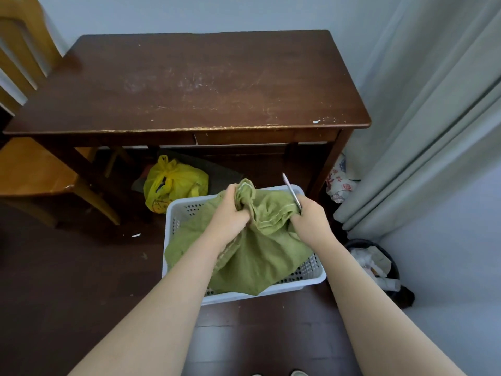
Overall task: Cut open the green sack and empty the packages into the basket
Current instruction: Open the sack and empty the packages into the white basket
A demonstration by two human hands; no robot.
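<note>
- Over the white basket (176, 213) on the dark floor (67, 267): green sack (257, 256), slumped across the basket's opening, spilling over the rim at 9 o'clock and 6 o'clock.
- Gathered neck of the sack bunched up at 12 o'clock, pale stitched hem showing along the folds.
- Left hand (230, 215), grip clenched on the bunched neck, fabric crumpled inside the fist.
- Right hand (311, 218), at 3 o'clock of the neck, grip closed around a thin metal blade (291, 192) slanting up toward 11 o'clock; whether scissors or a knife, cannot tell.
- Fingers of the right hand touching the sack's folded edge; blade tip clear of the fabric, above the basket's far rim.
- No packages visible; sack's contents hidden.
- At 10 o'clock from the basket, on the floor under the surface: knotted yellow plastic bag (173, 183).
- At 12 o'clock: dark wooden surface (189, 82), scratched top, shallow drawer front below its near edge.
- At 9 to 10 o'clock: light wooden chair (32, 169), seat tucked beside the surface's leg.
- At 3 o'clock: pale curtain (433, 118) hanging to the floor, a printed bundle (339, 183) at its foot.
- At 4 o'clock: dark round bin (393, 267) holding crumpled paper.
</note>
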